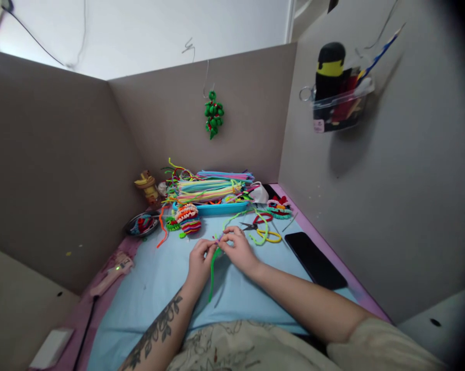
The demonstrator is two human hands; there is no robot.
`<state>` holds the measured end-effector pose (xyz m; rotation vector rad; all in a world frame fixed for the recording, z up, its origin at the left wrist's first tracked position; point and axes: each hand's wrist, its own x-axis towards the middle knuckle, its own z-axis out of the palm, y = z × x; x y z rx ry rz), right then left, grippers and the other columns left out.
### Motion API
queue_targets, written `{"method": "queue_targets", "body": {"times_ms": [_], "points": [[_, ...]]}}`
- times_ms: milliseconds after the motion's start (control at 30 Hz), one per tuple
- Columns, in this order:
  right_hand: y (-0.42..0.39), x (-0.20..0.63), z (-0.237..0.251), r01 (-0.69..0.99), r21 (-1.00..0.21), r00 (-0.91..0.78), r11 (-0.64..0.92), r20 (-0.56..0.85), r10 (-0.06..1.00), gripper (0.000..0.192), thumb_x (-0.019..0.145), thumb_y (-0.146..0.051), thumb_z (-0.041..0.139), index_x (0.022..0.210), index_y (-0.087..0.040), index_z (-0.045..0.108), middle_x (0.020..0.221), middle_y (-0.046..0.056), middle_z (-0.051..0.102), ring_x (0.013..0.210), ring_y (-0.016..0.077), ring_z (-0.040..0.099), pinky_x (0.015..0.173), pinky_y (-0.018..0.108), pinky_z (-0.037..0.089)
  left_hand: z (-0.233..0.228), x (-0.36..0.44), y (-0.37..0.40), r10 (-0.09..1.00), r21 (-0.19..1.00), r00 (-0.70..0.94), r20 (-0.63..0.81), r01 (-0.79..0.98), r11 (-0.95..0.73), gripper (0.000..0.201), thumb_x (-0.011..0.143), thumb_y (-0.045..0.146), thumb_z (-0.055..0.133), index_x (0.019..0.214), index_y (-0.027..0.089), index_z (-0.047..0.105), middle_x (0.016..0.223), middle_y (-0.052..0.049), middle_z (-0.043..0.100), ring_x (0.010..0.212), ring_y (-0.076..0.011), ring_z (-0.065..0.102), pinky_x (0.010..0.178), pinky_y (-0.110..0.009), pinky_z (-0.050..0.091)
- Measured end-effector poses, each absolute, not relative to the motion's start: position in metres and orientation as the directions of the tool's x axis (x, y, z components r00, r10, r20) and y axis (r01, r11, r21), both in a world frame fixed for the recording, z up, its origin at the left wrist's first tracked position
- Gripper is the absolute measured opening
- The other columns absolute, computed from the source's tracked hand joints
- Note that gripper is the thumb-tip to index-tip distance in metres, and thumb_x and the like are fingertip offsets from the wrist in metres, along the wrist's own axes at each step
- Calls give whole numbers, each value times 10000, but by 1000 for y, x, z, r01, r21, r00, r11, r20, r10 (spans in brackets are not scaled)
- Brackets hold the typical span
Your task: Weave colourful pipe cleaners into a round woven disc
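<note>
My left hand (200, 260) and my right hand (238, 251) meet over the blue cloth, thumbs and fingers pinched together around fuzzy pipe cleaners. A bright green pipe cleaner (212, 278) hangs down from between them toward me. At the fingertips shows a small purple-pink bit (217, 239), partly hidden by the fingers. A paler green strand (236, 217) arches behind my right hand. Beyond that hand lie scissors (269, 236) with red and yellow handles, blades apart. To the left stands a striped pipe-cleaner piece (188, 220) in orange, red and blue.
A blue tray (220, 209) heaped with pipe cleaners (211, 190) stands at the back. A black phone (313, 260) lies at right, a pink glue gun (114, 273) at left near a metal bowl (129, 226). Grey panels (201, 72) enclose three sides.
</note>
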<state>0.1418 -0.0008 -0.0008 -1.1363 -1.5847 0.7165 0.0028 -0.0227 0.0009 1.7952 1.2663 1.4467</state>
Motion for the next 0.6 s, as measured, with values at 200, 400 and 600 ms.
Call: {"method": "queue_targets", "body": {"times_ms": [200, 400, 600], "points": [[3, 140, -8, 329, -891, 23, 313, 339, 940, 88, 702, -261, 631, 646, -196, 646, 962, 47, 513, 986, 193, 455, 919, 334, 323, 1, 3, -26, 851, 775, 35, 525, 395, -494, 137, 760, 266, 564, 801, 229, 689, 716, -42, 577, 691, -181, 515, 656, -288, 400], [1, 138, -7, 336, -884, 1, 325, 346, 938, 77, 692, -233, 639, 622, -200, 641, 946, 46, 519, 981, 193, 464, 914, 330, 328, 3, 3, -27, 851, 766, -14, 525, 445, -465, 134, 767, 270, 558, 747, 214, 678, 659, -28, 543, 643, -167, 485, 613, -272, 369], [2, 137, -8, 342, -874, -9, 346, 366, 931, 82, 697, -237, 633, 624, -201, 640, 945, 49, 516, 993, 197, 461, 921, 333, 327, 1, 4, -25, 891, 840, -89, 445, 386, -381, 179, 761, 333, 563, 686, 199, 656, 656, -26, 554, 651, -174, 487, 593, -267, 354]]}}
